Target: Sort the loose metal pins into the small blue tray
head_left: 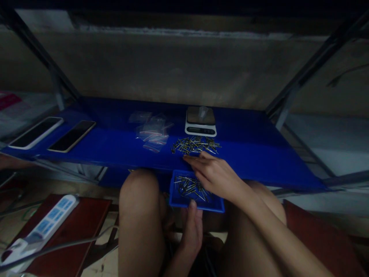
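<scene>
Right hand, fingers together, grip unclear, lies nearside of slim brassy pins; left hand holds rectangular blue tray.

Tray & tbl are blue, scale wht & dk gray, metal pcs brassy.

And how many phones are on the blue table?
2. One phone lies at the far left of the blue table. The other phone lies just to its right, closer to the clear bags. Neither is covered.
</scene>
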Demonstrator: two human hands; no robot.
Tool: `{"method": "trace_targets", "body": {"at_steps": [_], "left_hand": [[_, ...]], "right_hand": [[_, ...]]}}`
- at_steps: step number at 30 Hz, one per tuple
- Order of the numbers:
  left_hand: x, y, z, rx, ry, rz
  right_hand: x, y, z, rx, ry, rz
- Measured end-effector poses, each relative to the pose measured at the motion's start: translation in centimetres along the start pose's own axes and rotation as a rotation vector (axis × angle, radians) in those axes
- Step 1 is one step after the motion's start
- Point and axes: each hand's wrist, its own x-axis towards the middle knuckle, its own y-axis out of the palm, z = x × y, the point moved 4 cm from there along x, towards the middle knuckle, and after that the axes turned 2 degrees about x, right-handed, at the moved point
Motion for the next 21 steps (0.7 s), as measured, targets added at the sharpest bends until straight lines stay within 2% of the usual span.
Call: {"method": "trace_targets", "body": {"at_steps": [6, 14, 21], "left_hand": [[0.0, -0.1, 0.0, -0.016, -0.014, 0.021], [0.0, -0.2, 0.1, -0.019, -0.029, -0.01], [0.0, -0.2, 0.0, -0.005, -0.012, 0.003]], "right_hand": [[-0.9, -0.1, -0.3, 0.018, 0.017, -0.023], [-2.5, 0.3, -0.4, 0.122, 0.066, -0.085], [-3.0, -0.2, 0.0, 0.134, 0.053, -0.156]]}}
